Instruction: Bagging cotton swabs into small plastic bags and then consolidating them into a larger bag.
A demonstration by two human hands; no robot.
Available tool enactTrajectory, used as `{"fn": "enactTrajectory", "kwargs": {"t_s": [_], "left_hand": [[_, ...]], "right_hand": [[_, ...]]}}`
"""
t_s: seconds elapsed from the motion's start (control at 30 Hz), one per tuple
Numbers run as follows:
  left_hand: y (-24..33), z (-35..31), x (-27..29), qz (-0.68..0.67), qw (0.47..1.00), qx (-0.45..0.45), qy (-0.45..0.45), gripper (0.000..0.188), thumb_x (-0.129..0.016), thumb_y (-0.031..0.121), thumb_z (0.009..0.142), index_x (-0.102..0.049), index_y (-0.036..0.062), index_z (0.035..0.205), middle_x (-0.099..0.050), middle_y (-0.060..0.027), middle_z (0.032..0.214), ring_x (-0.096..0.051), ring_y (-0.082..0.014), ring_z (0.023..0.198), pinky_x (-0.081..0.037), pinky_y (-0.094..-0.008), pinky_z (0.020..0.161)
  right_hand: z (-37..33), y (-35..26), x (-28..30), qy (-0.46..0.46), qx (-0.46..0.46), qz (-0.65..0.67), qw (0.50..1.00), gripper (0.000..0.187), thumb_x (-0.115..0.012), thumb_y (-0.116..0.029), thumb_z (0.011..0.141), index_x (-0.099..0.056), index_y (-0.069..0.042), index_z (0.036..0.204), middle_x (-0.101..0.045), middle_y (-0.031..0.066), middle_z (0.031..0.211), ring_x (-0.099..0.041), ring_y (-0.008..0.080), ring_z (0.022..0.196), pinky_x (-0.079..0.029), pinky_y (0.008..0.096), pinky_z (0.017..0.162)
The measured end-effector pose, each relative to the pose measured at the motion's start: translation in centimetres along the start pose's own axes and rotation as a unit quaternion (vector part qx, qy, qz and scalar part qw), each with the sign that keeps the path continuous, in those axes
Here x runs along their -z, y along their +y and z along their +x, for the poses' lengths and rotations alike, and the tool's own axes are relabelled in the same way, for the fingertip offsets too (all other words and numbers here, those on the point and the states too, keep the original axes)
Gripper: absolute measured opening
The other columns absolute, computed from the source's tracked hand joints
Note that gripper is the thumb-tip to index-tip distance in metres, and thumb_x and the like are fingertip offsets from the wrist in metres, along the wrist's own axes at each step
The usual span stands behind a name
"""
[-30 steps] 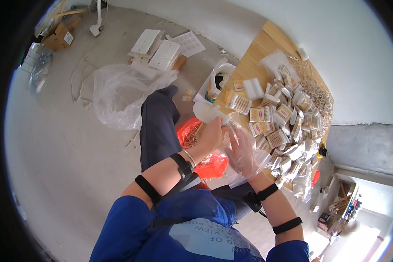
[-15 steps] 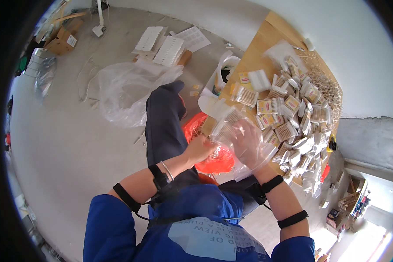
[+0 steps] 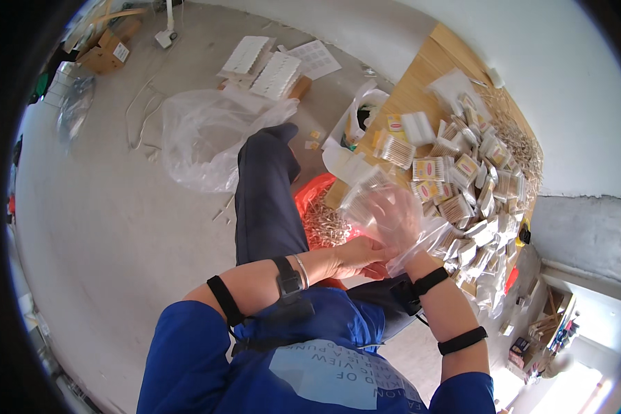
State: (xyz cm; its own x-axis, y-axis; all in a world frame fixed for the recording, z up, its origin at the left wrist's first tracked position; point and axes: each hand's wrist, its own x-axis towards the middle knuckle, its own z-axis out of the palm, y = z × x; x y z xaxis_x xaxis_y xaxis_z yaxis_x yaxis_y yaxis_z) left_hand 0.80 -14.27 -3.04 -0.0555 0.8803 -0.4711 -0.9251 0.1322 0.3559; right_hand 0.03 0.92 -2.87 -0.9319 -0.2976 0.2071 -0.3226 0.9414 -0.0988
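A clear plastic bag (image 3: 376, 200) hangs around my right hand (image 3: 398, 212), its loose mouth reaching down to my right wrist. Rows of thin sticks show faintly through the film; glare hides my right fingers. My left hand (image 3: 361, 255) is closed at the bag's lower edge, fingers pinching the film near my right wrist. Just beyond my left hand, a red plastic bag (image 3: 315, 188) lies spread out, holding loose wooden-stick cotton swabs (image 3: 326, 224).
On the wooden table (image 3: 412, 81) at right lies a heap of small clear swab packets (image 3: 466, 168), with loose sticks (image 3: 524, 148) behind. A large clear bag (image 3: 200, 148) and white foam-like blocks (image 3: 276, 74) lie on the floor. A white bin (image 3: 355, 114) stands by the table.
My left hand has moved from over the red bag, rightward and closer to me, to the clear bag's edge. The loose swabs in the red bag are now uncovered.
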Motion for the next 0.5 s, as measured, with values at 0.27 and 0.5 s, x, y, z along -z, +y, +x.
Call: {"fn": "enactTrajectory", "kwargs": {"t_s": [0.27, 0.5], "left_hand": [[0.6, -0.9, -2.5, -0.032, 0.999, 0.008, 0.023, 0.023, -0.061, 0.027, 0.090, -0.062, 0.0058, 0.100, -0.064, -0.0031, 0.090, -0.063, -0.0113, 0.083, -0.052, -0.0256, 0.076], [0.2, 0.6, -2.3, -0.009, 0.999, -0.049, -0.005, 0.016, -0.061, 0.021, 0.091, -0.064, 0.0076, 0.098, -0.064, -0.0012, 0.091, -0.060, -0.0089, 0.084, -0.050, -0.0231, 0.077]], "right_hand": [[0.3, 1.8, -0.8, -0.084, -0.016, 0.044, 0.995, 0.025, -0.063, -0.018, 0.069, -0.066, -0.018, 0.093, -0.057, 0.0023, 0.102, -0.053, 0.0244, 0.100, -0.045, 0.0385, 0.082], [3.6, 0.8, 1.7, -0.140, -0.138, 0.189, 0.962, 0.022, -0.066, -0.029, 0.074, -0.067, -0.011, 0.086, -0.061, 0.0108, 0.084, -0.059, 0.0328, 0.081, -0.046, 0.0424, 0.070]]}}
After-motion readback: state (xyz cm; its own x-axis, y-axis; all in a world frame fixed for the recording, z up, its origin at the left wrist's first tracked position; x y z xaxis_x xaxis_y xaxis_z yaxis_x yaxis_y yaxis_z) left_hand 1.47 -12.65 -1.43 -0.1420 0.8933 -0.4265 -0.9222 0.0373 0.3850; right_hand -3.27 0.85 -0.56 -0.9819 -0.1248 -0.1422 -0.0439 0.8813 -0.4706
